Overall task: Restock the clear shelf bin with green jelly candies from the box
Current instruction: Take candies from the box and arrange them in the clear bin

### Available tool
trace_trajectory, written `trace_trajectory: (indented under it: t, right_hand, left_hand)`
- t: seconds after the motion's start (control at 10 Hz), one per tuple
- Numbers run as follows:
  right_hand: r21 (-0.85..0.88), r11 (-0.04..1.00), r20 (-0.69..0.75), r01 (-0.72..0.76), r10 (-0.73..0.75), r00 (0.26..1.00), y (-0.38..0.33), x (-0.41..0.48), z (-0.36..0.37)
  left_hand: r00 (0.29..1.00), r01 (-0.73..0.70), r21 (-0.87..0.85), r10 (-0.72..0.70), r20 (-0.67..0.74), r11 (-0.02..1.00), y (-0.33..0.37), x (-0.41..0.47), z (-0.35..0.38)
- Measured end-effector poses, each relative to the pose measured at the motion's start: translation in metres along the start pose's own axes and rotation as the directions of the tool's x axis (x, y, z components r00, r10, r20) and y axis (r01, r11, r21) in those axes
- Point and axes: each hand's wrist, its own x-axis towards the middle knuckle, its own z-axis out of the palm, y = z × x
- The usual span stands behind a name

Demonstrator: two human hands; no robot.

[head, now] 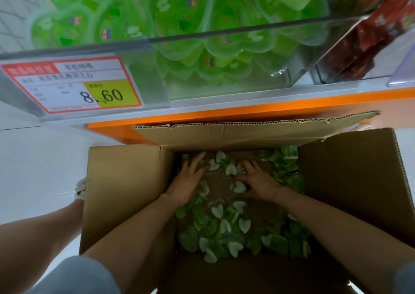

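Both are working inside the box (125,192): left hand (186,179) lying flat, right hand (256,181) curling round jelly candies (224,225); a loose scoop risks spilling below the bin (247,32).

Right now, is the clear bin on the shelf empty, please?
No, the clear bin already holds a pile of green heart-shaped candies behind its front wall.

Shop aisle: price tag (71,85) reading 8.60 on shelf edge (247,105), clear bin (224,35) of packaged candies above.
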Motion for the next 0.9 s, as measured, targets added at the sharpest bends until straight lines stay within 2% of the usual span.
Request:
trace_trajectory:
  t: [0.1,0.2,0.3,0.4,0.5,0.6,0.8,0.9]
  right_hand:
    - [0.0,1.0,-0.044,-0.006,0.006,0.999,0.003,-0.01,-0.009]
    - [0.048,0.999,-0.106,-0.023,0.028,0.994,0.003,-0.019,-0.019]
    - [0.091,0.995,-0.133,-0.043,0.055,0.99,0.005,-0.023,-0.022]
    - [0.123,0.991,-0.141,-0.044,0.062,0.988,0.005,-0.027,-0.022]
    - [0.159,0.986,-0.143,-0.054,0.077,0.987,0.003,-0.03,-0.018]
    - [0.237,0.969,-0.162,-0.062,0.102,0.981,0.003,-0.031,-0.015]
    - [0.331,0.941,-0.217,-0.074,0.153,0.964,-0.001,-0.033,-0.016]
    - [0.306,0.95,-0.221,-0.057,0.129,0.967,-0.005,-0.04,-0.028]
  left_hand:
    - [0.996,-0.005,0.118,-0.006,0.095,0.993,0.003,0.001,-0.002]
    - [0.986,-0.013,0.16,-0.014,0.167,0.987,0.007,0.002,0.0]
    - [0.98,0.043,0.125,-0.067,0.188,0.991,0.011,0.004,0.006]
    - [0.979,0.15,0.063,-0.157,0.131,0.987,0.021,0.006,0.012]
    - [0.956,0.279,-0.061,-0.271,0.11,0.958,0.033,0.001,0.012]
    - [0.971,0.239,-0.128,-0.235,0.053,0.962,0.032,-0.004,0.014]
    - [0.998,0.012,-0.053,-0.015,-0.06,0.999,0.032,-0.011,0.001]
    - [0.981,-0.022,-0.124,-0.003,-0.192,0.992,0.039,-0.017,-0.008]
